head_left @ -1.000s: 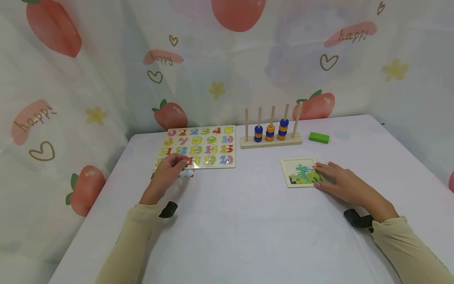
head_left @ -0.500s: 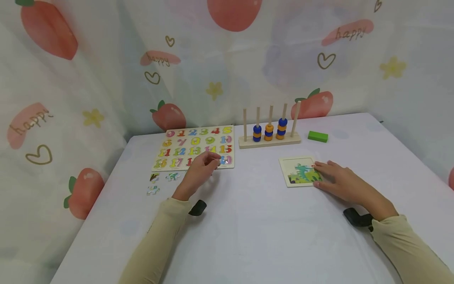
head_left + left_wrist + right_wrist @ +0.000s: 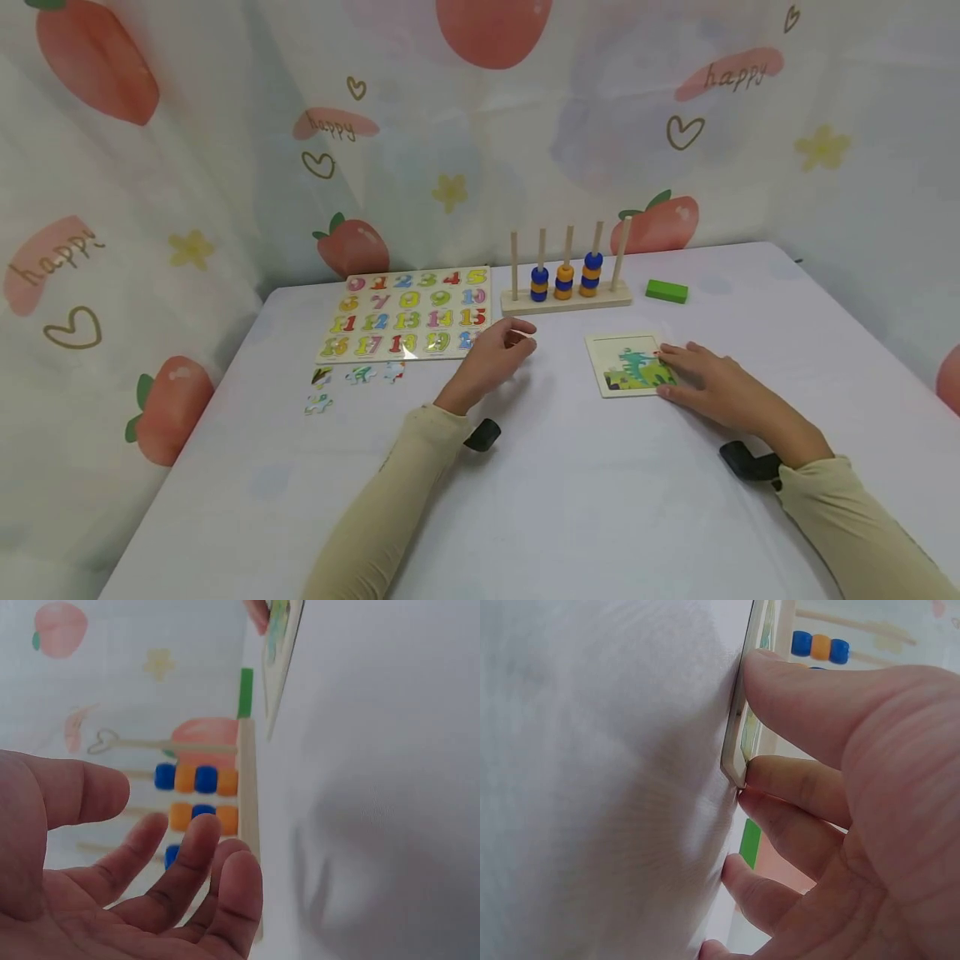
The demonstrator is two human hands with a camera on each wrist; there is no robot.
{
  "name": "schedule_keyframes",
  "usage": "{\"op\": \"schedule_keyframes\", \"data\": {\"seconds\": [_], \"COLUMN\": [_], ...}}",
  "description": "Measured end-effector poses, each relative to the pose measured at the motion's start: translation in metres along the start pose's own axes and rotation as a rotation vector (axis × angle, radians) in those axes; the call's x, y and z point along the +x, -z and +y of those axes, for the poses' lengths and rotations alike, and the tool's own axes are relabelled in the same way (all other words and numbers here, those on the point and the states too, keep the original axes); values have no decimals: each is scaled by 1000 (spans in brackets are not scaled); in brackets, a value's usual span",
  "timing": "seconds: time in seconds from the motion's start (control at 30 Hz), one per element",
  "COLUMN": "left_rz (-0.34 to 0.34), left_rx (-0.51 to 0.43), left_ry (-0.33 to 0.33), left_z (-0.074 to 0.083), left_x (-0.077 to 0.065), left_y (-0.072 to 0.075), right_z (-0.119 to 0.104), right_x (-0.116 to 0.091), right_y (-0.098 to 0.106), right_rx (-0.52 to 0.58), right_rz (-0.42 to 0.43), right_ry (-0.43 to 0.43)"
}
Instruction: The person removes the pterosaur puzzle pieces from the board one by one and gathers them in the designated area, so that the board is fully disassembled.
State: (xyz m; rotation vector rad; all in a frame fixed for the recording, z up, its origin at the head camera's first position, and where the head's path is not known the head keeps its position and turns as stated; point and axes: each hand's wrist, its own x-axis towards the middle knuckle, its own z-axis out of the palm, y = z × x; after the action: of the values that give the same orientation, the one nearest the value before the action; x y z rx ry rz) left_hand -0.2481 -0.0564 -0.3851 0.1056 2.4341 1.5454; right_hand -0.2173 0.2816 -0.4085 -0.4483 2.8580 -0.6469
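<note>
My left hand [image 3: 491,360] hovers over the table between the number board and the small dinosaur puzzle. Its fingers bend loosely, and the left wrist view shows nothing between thumb [image 3: 90,791] and fingers. The dinosaur jigsaw puzzle [image 3: 633,367] lies flat in its pale wooden frame, with a blank area at the top left. On its right edge rests my right hand [image 3: 716,387]. In the right wrist view the thumb lies on top of the frame [image 3: 735,742] and the other fingers touch its edge and the table. Several loose jigsaw pieces [image 3: 362,375] lie at the left.
The wooden number board [image 3: 408,321] lies at the back left. Beside it stands a bead rack [image 3: 566,302] with upright pegs and blue and orange beads. A green block [image 3: 667,291] sits at the back right. A printed curtain [image 3: 420,125] hangs behind the table.
My left hand has moved right, away from the number board, uncovering the loose jigsaw pieces. My right hand has stayed at the puzzle's edge. The head view has shifted slightly.
</note>
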Motion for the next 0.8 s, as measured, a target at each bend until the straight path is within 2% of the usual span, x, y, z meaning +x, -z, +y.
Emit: {"op": "schedule_keyframes", "data": {"seconds": [0.2, 0.4, 0.67, 0.8], "left_rz": [-35, -45, -83, -108], "left_rx": [51, 159, 252, 369], "left_ry": [-3, -78, -120, -158], "left_z": [15, 24, 34, 38], "left_x": [9, 16, 24, 28], "left_y": [-27, -50, -77, -88], "right_z": [0, 0, -1, -2], "right_x": [-1, -1, -1, -2], "right_y": [0, 0, 1, 1], "right_rx": [-2, -6, 14, 22], "right_rz": [0, 7, -4, -4], "right_ry": [6, 17, 2, 2]}}
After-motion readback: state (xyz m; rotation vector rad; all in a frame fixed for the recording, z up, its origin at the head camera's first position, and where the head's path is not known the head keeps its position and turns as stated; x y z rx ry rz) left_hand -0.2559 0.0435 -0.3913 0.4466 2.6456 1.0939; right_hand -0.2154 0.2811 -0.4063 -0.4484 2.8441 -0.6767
